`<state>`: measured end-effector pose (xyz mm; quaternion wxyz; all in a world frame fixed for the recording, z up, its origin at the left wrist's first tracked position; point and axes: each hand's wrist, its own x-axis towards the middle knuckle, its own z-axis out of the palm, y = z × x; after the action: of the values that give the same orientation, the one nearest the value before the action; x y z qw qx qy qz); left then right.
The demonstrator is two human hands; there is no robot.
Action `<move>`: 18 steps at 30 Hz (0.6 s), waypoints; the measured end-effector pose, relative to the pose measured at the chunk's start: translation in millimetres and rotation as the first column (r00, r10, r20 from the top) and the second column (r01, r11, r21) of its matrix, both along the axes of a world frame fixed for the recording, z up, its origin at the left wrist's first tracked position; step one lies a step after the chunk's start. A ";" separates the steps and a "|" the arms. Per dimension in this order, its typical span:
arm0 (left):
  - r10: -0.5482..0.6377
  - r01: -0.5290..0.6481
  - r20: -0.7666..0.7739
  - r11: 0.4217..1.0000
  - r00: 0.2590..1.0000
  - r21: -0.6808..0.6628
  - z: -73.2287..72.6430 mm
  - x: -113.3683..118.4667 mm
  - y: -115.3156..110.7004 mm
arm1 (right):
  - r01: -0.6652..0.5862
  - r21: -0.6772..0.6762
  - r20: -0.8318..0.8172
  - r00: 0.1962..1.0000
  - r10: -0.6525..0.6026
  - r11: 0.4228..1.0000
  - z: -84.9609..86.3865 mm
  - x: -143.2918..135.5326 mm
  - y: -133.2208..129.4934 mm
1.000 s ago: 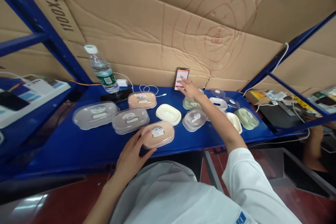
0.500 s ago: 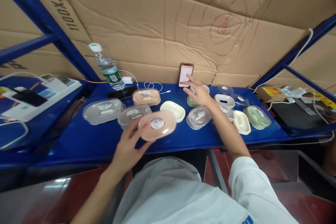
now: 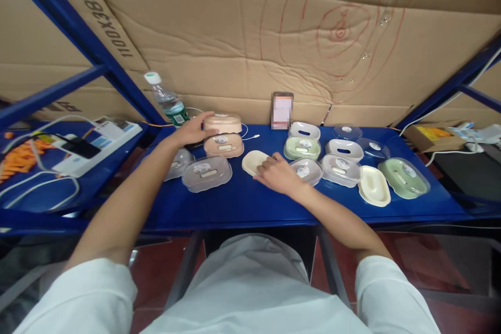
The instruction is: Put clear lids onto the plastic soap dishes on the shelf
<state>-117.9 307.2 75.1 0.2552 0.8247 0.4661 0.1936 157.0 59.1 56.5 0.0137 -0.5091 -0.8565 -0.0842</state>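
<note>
Left hand, beyond open room along the tabletop's front edge, grips the rear peach case at its left end. Right hand, curled, overlaps a cream dish; its grasp cannot be told.

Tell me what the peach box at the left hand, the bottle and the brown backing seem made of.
Peach box: probably smooth plastic, judging by its rounded, moulded shape and sheen. Bottle: likely clear plastic, being see-through. Brown backing: apparently matte cardboard, given its creases.
</note>
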 end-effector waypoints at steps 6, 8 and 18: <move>0.012 -0.011 0.014 0.997 1.000 -0.080 -14.3 -5.0 10.1 | -0.088 -0.026 0.055 0.994 0.090 0.996 -16.8 -15.0 -3.8; 0.013 -0.010 0.029 0.996 0.999 -0.093 -16.2 -5.3 10.1 | -0.088 -0.057 0.039 0.995 0.090 0.995 -14.2 -10.9 -1.6; -0.026 0.017 0.119 0.997 0.993 0.078 -16.0 -14.2 3.7 | -0.104 -0.125 -0.148 0.985 0.085 0.987 -10.5 4.0 9.3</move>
<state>-132.1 310.9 59.1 0.2530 0.8258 0.4332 0.2577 161.0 68.5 46.0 0.0449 -0.4721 -0.8803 0.0099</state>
